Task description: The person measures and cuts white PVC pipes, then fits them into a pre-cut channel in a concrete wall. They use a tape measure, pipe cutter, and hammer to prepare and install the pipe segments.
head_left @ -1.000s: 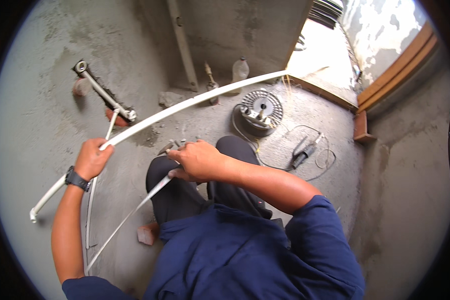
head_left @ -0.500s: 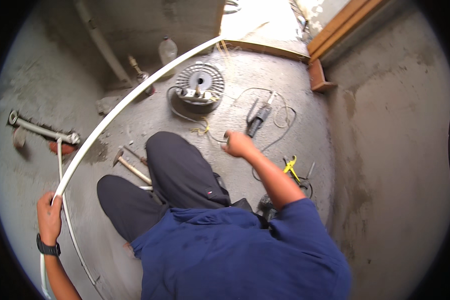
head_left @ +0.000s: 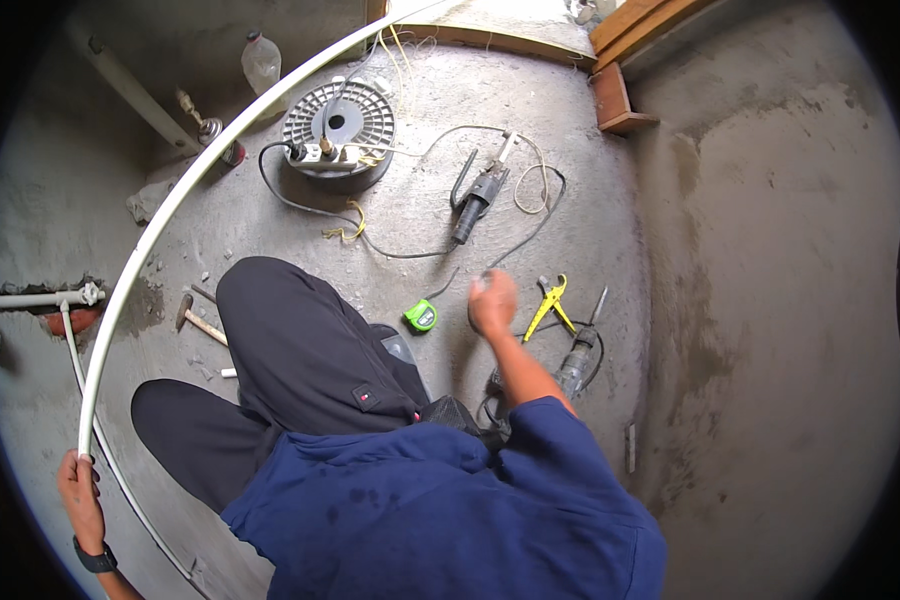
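Note:
At the lower left, my left hand (head_left: pixel 82 500) is closed around a long white plastic pipe (head_left: pixel 135 262). The pipe bows up and away toward the doorway at the top. My right hand (head_left: pixel 492 303) is over the floor in front of my knee, blurred, its fingers turned away from view. To its left a bright green tape measure (head_left: pixel 421 316) lies on the concrete, apart from the hand. On its other side is a yellow-handled pipe cutter (head_left: pixel 548 303). A corded power tool (head_left: pixel 576 360) with a long bit sits just beyond the cutter, nearer to me.
Ahead stands a cable reel (head_left: pixel 338 122) with plugs in its sockets. A pipe welding iron (head_left: pixel 480 205) lies right of it, cords looping around. A hammer (head_left: pixel 202 322) rests by my left knee. A plastic bottle (head_left: pixel 261 62) and torch canister (head_left: pixel 210 130) stand near the wall.
The green tape measure now shows on the floor, where bare concrete was before. My right hand has moved toward the pipe cutter. My left hand keeps hold of the pipe. The view has shifted.

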`<state>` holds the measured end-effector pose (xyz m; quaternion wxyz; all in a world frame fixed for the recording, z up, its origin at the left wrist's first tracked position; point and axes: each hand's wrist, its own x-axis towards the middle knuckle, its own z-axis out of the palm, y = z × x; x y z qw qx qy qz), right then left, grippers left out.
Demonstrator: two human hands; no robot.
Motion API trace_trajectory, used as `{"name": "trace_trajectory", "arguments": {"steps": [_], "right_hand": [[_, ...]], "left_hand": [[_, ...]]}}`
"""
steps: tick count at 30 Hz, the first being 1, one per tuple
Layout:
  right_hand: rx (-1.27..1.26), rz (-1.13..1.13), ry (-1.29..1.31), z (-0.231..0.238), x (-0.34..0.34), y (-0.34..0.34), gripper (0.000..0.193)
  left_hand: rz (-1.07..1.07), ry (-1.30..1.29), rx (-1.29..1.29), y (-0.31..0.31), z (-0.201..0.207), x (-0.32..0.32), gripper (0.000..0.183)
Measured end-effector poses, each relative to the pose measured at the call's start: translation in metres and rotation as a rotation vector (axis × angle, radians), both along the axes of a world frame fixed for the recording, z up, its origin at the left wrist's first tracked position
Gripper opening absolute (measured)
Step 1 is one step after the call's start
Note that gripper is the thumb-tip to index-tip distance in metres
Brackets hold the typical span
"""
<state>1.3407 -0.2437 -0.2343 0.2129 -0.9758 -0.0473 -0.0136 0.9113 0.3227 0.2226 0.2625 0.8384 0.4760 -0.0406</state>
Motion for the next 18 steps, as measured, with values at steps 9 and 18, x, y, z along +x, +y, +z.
{"name": "trace_trajectory", "arguments": {"steps": [9,18], "right_hand": [[-0.609,-0.481,0.735,-0.014,0.028,-0.142,0.095],[-0.694,-0.383,0.769,-0.021,0.026,-0.145,0.097]], "left_hand": [[-0.072,0.101,0.141,-0.019,0.021,0.021,0.031],[-0.177,-0.007,0.484,-0.035,0.021,0.025,0.028]]}}
